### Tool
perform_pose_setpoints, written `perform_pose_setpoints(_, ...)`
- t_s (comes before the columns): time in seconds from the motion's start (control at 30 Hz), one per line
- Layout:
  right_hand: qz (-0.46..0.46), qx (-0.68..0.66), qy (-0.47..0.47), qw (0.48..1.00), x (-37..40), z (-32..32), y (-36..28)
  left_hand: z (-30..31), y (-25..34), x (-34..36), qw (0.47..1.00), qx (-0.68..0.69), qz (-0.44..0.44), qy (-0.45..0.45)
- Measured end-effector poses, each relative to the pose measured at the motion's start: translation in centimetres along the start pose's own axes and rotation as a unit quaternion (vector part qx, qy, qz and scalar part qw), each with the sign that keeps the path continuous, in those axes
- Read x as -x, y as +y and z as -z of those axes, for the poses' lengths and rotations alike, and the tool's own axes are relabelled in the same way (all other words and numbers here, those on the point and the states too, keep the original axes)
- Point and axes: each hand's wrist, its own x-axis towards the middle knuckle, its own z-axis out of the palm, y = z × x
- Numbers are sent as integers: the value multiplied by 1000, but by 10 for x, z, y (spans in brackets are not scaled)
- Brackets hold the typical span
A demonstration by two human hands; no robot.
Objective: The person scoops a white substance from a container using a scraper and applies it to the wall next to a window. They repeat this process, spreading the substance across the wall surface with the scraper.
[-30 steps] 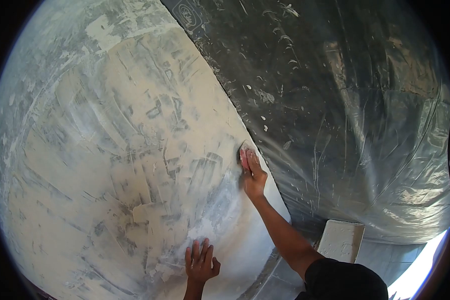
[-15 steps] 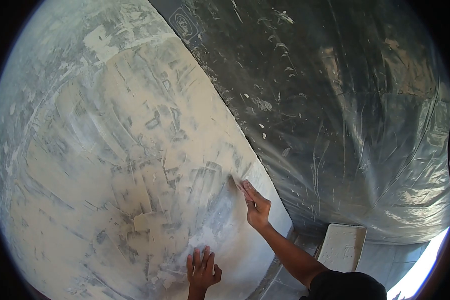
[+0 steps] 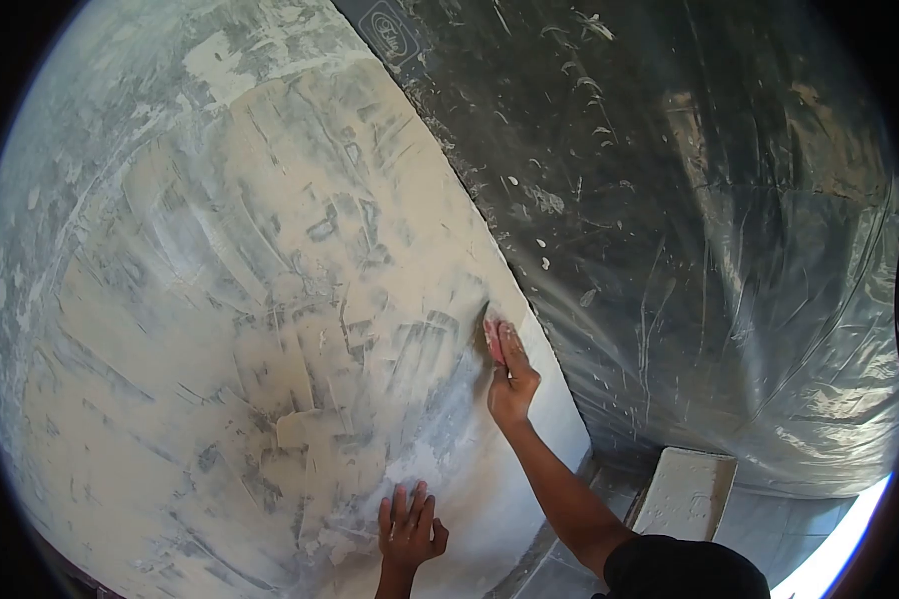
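Note:
My right hand [image 3: 512, 379] is closed round a pinkish-red handled tool [image 3: 495, 340], whose pale blade touches the wall close to its right edge. Patchy cream and grey plaster covers the wall [image 3: 300, 260], with streaks and scraped marks. Lower down, my left hand [image 3: 408, 529] lies on the wall surface with its fingers spread and holds nothing.
Dark plastic sheeting [image 3: 649, 200], spotted with white splashes, hangs to the right of the wall edge. A tray [image 3: 684, 494] with whitish material stands at the lower right, above a grey tiled floor [image 3: 769, 524]. Bright light shows at the far right corner.
My right hand has moved up along the wall with the tool, which is now turned more upright. My left hand stays spread on the wall. The view has shifted slightly.

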Motion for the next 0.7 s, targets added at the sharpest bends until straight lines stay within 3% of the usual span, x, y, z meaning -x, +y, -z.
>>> perform_pose_setpoints(0.07, 57, 32, -32, 997, 45, -18, -6, 0, -1, -1, 1000, 4, -3, 3)
perform_pose_setpoints(0.17, 27, -10, -99, 995, 81, 9, -33, 1, 2, -1, 1000, 20, 1, 0)
perform_pose_setpoints(0.23, -96, -157, -62, 981, 61, 20, -41, 1, 0, -1, 1000, 26, 3, 7)
perform_pose_setpoints(0.27, -29, -128, 7, 991, 30, 17, -44, 2, -1, -2, 1000, 26, 3, 5)
perform_pose_setpoints(0.33, -31, -34, 42, 998, -6, 6, -33, 3, 0, -2, 1000, 25, 4, 3)
perform_pose_setpoints(0.4, 3, 13, -20, 1000, 28, -17, -9, -3, -1, 2, 999, 38, 1, 4)
perform_pose_setpoints(0.5, 32, -41, -155, 986, 105, 12, -29, -4, -3, 8, 998, 55, -9, 5)
perform_pose_setpoints(0.6, -26, -157, -83, 984, 76, 29, -15, -7, -4, 3, 999, 52, -8, 8)
perform_pose_setpoints(0.67, -37, -72, 5, 997, 15, 30, 9, -3, -2, 8, 999, 53, -8, -4)
perform_pose_setpoints(0.7, -37, -71, 5, 997, 16, 22, 28, -4, -1, 7, 999, 50, -5, 0)
